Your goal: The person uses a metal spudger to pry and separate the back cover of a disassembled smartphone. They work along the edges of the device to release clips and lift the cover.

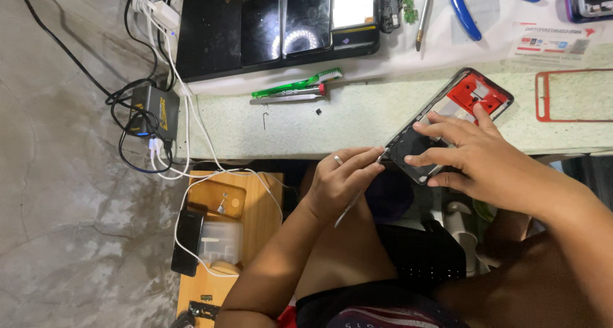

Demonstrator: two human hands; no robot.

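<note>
Lying tilted at the near edge of the worktop (287,127), an opened phone frame (447,120) is kept in place by the right hand (476,155). The fingers of that hand are spread flat over the dark lower part of the frame, so the grip is a press from above, not a clamp around it. This seems to be done so the frame cannot slide while it is worked on. The red inner part at the far end is left bare.

A thin metal tool (359,194) is pinched by the left hand (341,181), with the thumb and fingers closed together on it like on a pen. Its tip is set at the near corner of the frame, right beside the right hand's fingers. A ring is worn on one finger of the left hand.

Further back on the worktop, a green toothbrush (297,84) and a pair of tweezers (287,98) are laid side by side, close enough to be reached. Blue-handled pliers (469,8) and several dark phone screens (281,21) are kept at the back, out of the way. A thin red frame (571,96) is laid flat to the right. On the floor to the left, a power adapter (156,111) with tangled cables is seen.
</note>
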